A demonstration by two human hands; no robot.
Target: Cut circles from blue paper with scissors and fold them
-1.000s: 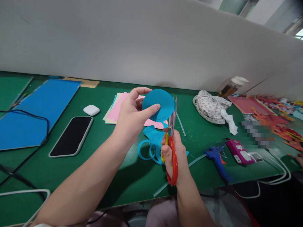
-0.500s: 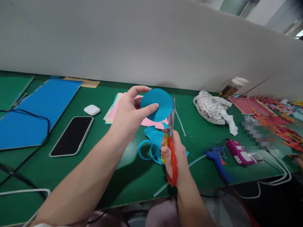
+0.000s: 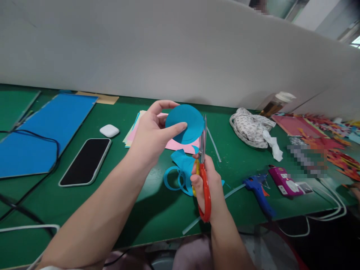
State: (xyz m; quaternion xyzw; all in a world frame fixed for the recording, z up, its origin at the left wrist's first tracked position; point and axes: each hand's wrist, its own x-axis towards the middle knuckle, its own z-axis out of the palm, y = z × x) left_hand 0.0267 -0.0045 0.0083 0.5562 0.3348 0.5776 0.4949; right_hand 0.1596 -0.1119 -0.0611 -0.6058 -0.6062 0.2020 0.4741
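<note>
Between thumb and fingers, my left hand pinches a round blue paper disc, held above the table. A curved line shows on the disc's lower part. My right hand grips scissors with red and yellow handles. Their blades point upward and sit right at the disc's right edge; whether they touch it I cannot tell. Below the hands lie blue paper scraps, among them curled rings. Behind my left hand is a stack of coloured paper, pink on top.
To the left are a phone, a white earbud case and a blue board with a black cable across it. On the right lie a blue glue gun, a purple box, a patterned cloth bundle and a bottle.
My left hand and the paper disc have shifted slightly to the left. The scissor blades have also tilted a little left. The scraps on the table stay put.
</note>
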